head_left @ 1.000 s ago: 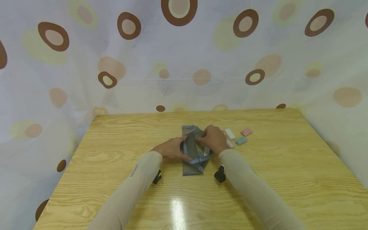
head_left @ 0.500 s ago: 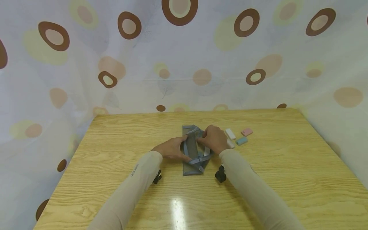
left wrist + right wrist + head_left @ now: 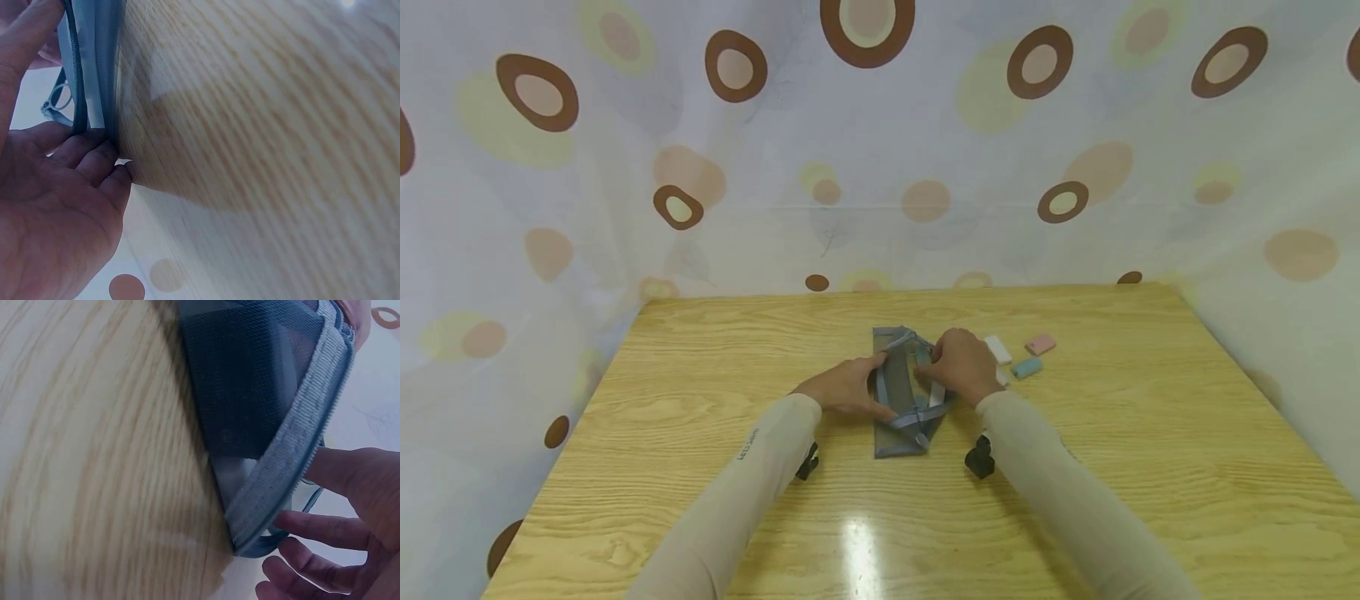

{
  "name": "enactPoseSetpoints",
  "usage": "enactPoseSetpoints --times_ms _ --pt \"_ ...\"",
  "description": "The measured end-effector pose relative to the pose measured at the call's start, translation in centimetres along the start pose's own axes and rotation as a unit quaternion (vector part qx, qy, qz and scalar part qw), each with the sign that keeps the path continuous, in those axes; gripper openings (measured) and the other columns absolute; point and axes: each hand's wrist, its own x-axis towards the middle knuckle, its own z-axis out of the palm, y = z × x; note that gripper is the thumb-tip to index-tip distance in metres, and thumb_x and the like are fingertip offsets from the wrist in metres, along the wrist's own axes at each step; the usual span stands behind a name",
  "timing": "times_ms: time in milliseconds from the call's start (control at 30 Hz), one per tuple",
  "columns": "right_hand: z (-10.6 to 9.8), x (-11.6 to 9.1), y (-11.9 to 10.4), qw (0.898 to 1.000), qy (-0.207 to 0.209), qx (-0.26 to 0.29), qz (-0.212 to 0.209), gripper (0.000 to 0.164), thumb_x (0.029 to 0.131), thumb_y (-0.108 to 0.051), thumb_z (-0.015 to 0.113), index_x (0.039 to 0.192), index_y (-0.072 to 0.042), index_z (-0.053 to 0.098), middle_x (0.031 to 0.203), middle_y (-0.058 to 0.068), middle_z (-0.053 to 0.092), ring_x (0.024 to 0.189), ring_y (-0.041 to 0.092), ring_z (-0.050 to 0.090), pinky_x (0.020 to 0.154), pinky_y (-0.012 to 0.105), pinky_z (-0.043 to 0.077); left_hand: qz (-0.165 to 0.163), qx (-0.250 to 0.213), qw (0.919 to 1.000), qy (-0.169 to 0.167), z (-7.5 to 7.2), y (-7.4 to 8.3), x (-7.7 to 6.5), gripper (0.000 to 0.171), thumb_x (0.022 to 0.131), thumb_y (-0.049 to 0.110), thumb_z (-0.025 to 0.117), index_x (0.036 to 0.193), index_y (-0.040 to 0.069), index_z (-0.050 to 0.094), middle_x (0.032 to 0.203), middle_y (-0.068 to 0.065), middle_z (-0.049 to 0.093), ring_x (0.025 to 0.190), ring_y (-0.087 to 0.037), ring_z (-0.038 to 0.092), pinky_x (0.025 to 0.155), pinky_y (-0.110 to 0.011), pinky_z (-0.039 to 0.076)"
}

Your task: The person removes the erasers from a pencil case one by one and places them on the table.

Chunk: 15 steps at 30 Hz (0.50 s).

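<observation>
A grey-blue mesh zipper pouch lies on the table with its mouth spread apart. My left hand grips its left side, thumb toward the near end and fingers toward the far end. In the left wrist view the fingers curl at the zipper edge, near a small pull ring. My right hand is at the right side of the mouth, thumb and forefinger at the zipper band. The thumb tip is hidden behind that band in the right wrist view. Something whitish shows low in the pouch.
Right of the pouch lie a white block, a pink block and a blue block. Another white piece is partly hidden by my right hand. A dotted curtain hangs behind the wooden table.
My right hand has shifted slightly to the right at the pouch mouth. My left hand keeps its grip, and the pouch and small blocks stay in place.
</observation>
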Motion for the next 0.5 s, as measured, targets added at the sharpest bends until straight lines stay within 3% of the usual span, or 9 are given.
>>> enactPoseSetpoints --times_ms 267,433,500 --pt "0.37 -0.04 0.12 1.0 0.015 -0.002 -0.012 0.038 0.085 -0.029 0.083 0.057 -0.01 0.067 0.05 -0.006 0.047 0.044 0.008 0.037 0.041 0.023 0.03 0.001 0.001 1.0 -0.001 0.07 -0.18 0.14 0.108 0.085 0.044 0.082 0.163 0.006 0.018 0.16 -0.015 0.035 0.144 -0.029 0.039 0.113 -0.043 0.039" --pt "0.33 -0.12 0.09 1.0 0.019 -0.006 -0.006 0.054 0.086 -0.026 0.081 0.047 -0.015 0.045 0.047 -0.008 0.027 0.042 0.007 0.024 0.041 0.023 0.021 0.002 -0.001 1.0 0.002 0.12 -0.12 0.14 0.108 0.084 0.044 0.082 0.162 0.006 0.019 0.16 -0.016 0.035 0.145 -0.03 0.038 0.114 -0.045 0.038" --pt "0.3 -0.17 0.09 1.0 0.024 -0.01 -0.003 0.049 0.085 -0.024 0.081 0.049 -0.014 0.05 0.05 -0.006 0.037 0.044 0.008 0.031 0.041 0.023 0.026 0.002 -0.002 1.0 0.004 0.14 -0.13 0.15 0.108 0.084 0.044 0.083 0.162 0.007 0.019 0.16 -0.015 0.035 0.145 -0.03 0.038 0.114 -0.044 0.038"
